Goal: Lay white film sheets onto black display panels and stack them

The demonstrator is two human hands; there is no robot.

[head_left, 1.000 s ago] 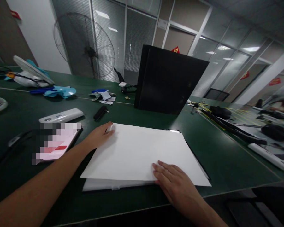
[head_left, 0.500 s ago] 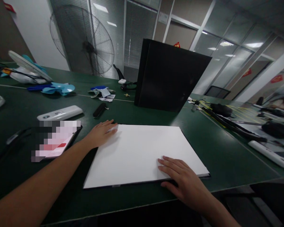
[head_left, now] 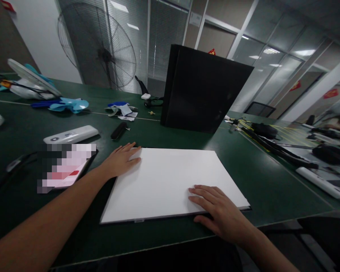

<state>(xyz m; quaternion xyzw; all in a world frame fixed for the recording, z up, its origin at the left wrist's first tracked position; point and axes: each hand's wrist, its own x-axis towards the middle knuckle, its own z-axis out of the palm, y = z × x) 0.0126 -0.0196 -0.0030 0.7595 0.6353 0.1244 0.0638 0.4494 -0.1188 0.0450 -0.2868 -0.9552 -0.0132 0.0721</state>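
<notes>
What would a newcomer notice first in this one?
A bright white rectangular sheet would likely draw the eye first, lying at the near side of the dark green tabletop, with the left hand at its far left corner and the right hand over its near edge. Next comes the large black box-shaped object behind it, then the round wire-caged fan at back left.

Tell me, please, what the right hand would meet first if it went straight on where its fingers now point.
Going on over the white paper, the right hand would probably meet the left hand first, near the far left corner; exact heights are hard to judge.
</notes>
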